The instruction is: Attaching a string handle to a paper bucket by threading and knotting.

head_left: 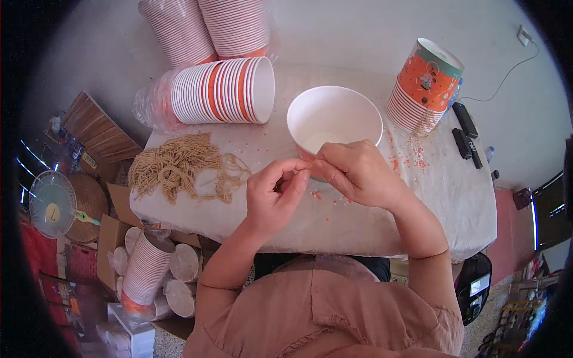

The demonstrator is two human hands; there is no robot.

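A large paper bucket [334,107], white inside with an orange outer wall partly showing, stands upright on the table in front of me. Both hands meet at its near side, just below the rim. My left hand [276,194] is closed in a pinch, thumb against forefinger. Pressed close beside it, my right hand [355,172] pinches too and covers part of the bucket. Whatever lies between the fingertips is too small or hidden to make out. To the left of my hands lies a loose heap of tan twine [179,161], some strands trailing toward the left hand.
Nested paper buckets [224,89] lie in plastic at the back left, more stacks behind them. An orange-and-green bucket stack [425,83] stands at the right, near black devices [465,134]. Orange and white punched bits [412,155] litter the tablecloth. A carton [116,238] holds further buckets.
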